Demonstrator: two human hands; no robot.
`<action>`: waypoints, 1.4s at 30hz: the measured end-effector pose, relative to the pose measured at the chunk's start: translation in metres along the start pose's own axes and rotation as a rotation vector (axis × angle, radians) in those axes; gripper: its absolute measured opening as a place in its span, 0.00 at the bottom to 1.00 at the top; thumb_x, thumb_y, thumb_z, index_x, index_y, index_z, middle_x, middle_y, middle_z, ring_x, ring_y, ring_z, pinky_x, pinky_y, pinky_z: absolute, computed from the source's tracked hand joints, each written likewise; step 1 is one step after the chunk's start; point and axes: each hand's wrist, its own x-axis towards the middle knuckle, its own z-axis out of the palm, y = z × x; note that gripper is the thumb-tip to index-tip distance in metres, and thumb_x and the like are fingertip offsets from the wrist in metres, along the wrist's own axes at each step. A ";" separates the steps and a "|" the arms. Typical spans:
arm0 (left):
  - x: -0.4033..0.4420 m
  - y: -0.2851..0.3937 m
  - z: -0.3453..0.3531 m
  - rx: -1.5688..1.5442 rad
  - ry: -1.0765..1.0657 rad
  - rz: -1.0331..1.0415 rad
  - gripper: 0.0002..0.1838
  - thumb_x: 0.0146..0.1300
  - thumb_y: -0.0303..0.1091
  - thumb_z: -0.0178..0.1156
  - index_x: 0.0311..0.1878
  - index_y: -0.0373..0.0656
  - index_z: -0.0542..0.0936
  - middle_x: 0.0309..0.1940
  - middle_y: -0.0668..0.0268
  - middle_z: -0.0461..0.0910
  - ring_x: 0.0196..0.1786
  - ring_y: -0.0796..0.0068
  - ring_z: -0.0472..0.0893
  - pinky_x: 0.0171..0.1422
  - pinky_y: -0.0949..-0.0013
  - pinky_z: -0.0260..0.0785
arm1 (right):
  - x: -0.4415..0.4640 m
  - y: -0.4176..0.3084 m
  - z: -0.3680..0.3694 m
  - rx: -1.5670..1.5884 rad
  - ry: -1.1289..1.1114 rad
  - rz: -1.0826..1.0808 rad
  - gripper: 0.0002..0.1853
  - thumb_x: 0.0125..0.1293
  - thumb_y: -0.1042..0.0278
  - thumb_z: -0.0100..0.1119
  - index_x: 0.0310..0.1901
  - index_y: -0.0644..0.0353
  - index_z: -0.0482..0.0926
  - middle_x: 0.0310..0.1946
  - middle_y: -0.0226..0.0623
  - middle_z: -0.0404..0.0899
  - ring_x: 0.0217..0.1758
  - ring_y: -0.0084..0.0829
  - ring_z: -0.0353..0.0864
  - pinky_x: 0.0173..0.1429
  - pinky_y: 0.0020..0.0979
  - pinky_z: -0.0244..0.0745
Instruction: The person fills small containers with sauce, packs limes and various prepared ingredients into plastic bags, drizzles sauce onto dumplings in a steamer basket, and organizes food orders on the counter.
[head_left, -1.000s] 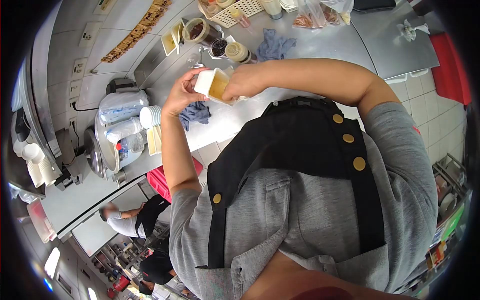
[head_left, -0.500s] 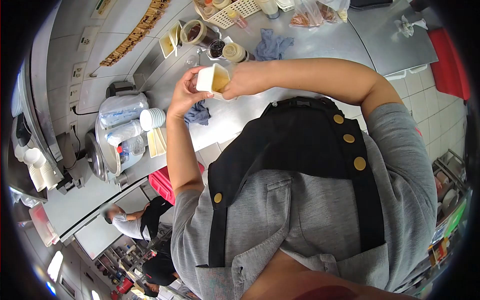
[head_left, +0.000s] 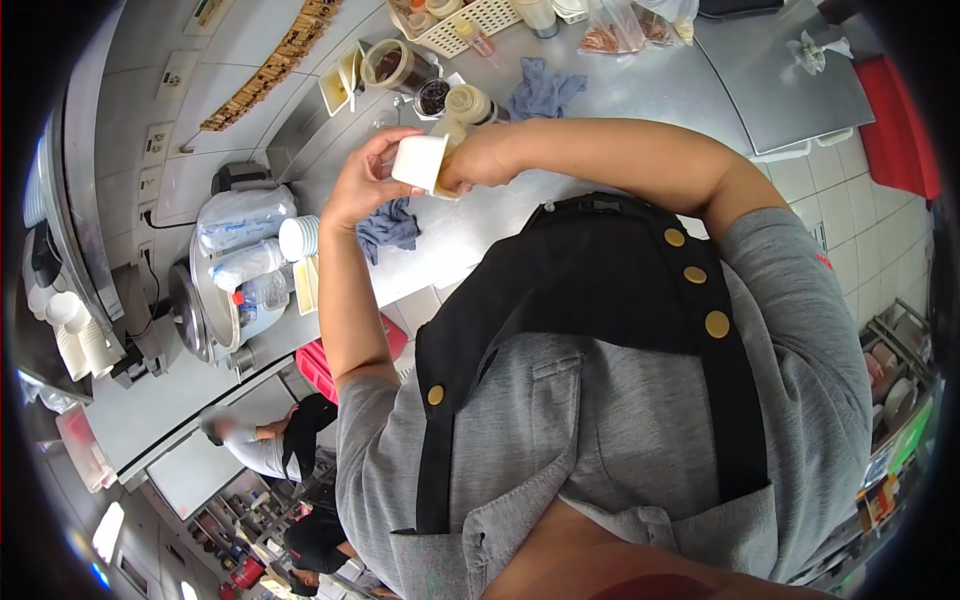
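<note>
My left hand [head_left: 362,182] grips a small white square-sided tub [head_left: 418,164] from the left, thumb below and fingers above. The tub is tipped on its side, its mouth facing right. Something yellowish shows at the opening. My right hand [head_left: 482,158] is at that mouth, its fingers curled; the fingertips are hidden, and what they hold, if anything, cannot be made out. Behind the right hand stands a light-lidded jar [head_left: 467,104]. A crumpled blue-grey cloth [head_left: 388,230] lies below my left hand.
Another blue cloth [head_left: 545,88], a jar of dark contents [head_left: 432,97], a large tub [head_left: 395,66] and a cream basket [head_left: 450,30] stand on the metal counter [head_left: 640,95]. Stacked cups [head_left: 299,239] and wrapped packs [head_left: 245,220] sit at left. Two other people are at lower left.
The tub has turned so that less of its inside shows. My left forearm has shifted slightly left, and my right hand stays at the tub's mouth.
</note>
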 end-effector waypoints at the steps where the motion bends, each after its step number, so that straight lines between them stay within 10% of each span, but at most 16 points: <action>1: 0.000 -0.001 -0.001 0.001 -0.003 0.000 0.45 0.41 0.12 0.76 0.68 0.39 0.74 0.65 0.63 0.78 0.67 0.70 0.78 0.73 0.63 0.71 | -0.004 -0.005 -0.004 0.034 -0.069 0.064 0.07 0.67 0.66 0.54 0.45 0.49 0.78 0.41 0.33 0.82 0.28 0.34 0.86 0.34 0.39 0.79; 16: -0.010 0.013 0.016 0.052 -0.002 0.055 0.41 0.45 0.15 0.79 0.66 0.39 0.75 0.65 0.65 0.77 0.65 0.70 0.79 0.73 0.64 0.72 | -0.018 -0.016 0.006 -0.257 0.261 0.012 0.19 0.68 0.68 0.53 0.59 0.46 0.80 0.43 0.39 0.88 0.43 0.47 0.89 0.44 0.48 0.81; 32: -0.021 -0.001 0.013 0.150 0.104 0.005 0.43 0.48 0.09 0.71 0.72 0.37 0.70 0.65 0.61 0.79 0.64 0.70 0.80 0.62 0.65 0.78 | -0.041 -0.011 0.019 -0.274 0.554 -0.188 0.11 0.67 0.67 0.53 0.47 0.40 0.80 0.40 0.25 0.85 0.42 0.37 0.88 0.38 0.41 0.80; 42: -0.027 -0.009 0.001 -0.078 0.117 -0.081 0.41 0.47 0.09 0.71 0.67 0.40 0.75 0.63 0.63 0.80 0.65 0.72 0.79 0.62 0.66 0.81 | -0.043 -0.005 0.011 -0.239 0.521 -0.185 0.06 0.69 0.69 0.53 0.44 0.49 0.79 0.66 0.24 0.79 0.46 0.38 0.89 0.43 0.42 0.84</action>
